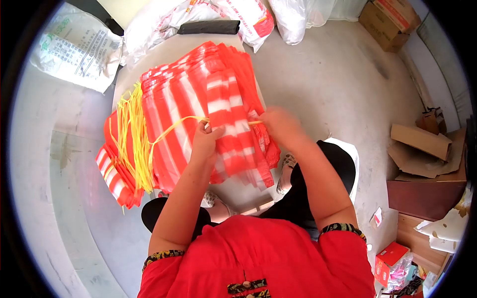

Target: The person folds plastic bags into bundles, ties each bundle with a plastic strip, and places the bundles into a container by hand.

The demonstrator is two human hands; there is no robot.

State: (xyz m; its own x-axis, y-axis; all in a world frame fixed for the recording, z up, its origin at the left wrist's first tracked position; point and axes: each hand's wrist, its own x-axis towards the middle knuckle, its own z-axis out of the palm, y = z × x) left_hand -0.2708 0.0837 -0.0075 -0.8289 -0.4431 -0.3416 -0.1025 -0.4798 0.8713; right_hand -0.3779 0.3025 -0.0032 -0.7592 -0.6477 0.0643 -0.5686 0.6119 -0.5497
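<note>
A folded bundle of red-and-white striped plastic bags [226, 107] lies on a larger stack of striped bags [171, 116]. A yellow strip [171, 126] runs from the left, under or around the bundle, and shows again at its right side. My left hand [204, 139] is at the bundle's left edge with its fingers closed on the yellow strip. On the right side my right hand [280, 124], blurred by motion, pinches the strip's other end. Many loose yellow strips [131, 134] hang over the left part of the stack.
Tied striped bags [117, 179] lie at the stack's lower left. Behind are white sacks [164, 22] and a black roll [208, 27]. Cardboard boxes [385, 25] stand at the back right, an opened carton [422, 149] at the right, and a red box [390, 263] at the lower right.
</note>
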